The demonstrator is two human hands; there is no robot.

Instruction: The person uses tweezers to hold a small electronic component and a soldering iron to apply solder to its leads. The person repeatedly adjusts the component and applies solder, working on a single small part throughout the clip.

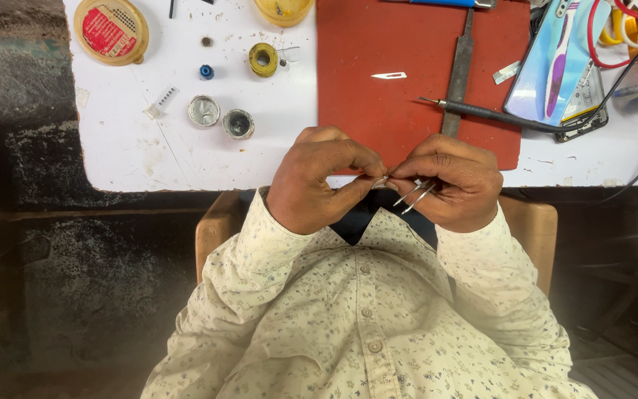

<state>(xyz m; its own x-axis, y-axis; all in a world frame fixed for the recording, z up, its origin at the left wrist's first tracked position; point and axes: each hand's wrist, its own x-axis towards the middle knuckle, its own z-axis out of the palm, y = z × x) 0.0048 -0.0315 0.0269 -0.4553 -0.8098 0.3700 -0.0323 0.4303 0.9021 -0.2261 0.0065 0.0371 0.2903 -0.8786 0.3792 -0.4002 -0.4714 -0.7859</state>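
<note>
Both hands meet at the middle of the frame, just below the near edge of the bench, close to the person's chest, likely so the fine work sits right under the eyes. The left hand is curled nearly closed, thumb and forefinger pinching a tiny pale piece, too small to identify. The right hand is also closed, gripping metal tweezers whose thin legs slant down-left from under its fingers, the tips hidden at the pinch. Above them, a red mat covers the white bench, giving small parts a contrasting ground; a loose blade lies on it, with a metal file and a soldering iron lying within reach. Towards the upper left sit two small round tins, a solder spool and a round yellow container. A phone rests at upper right.
</note>
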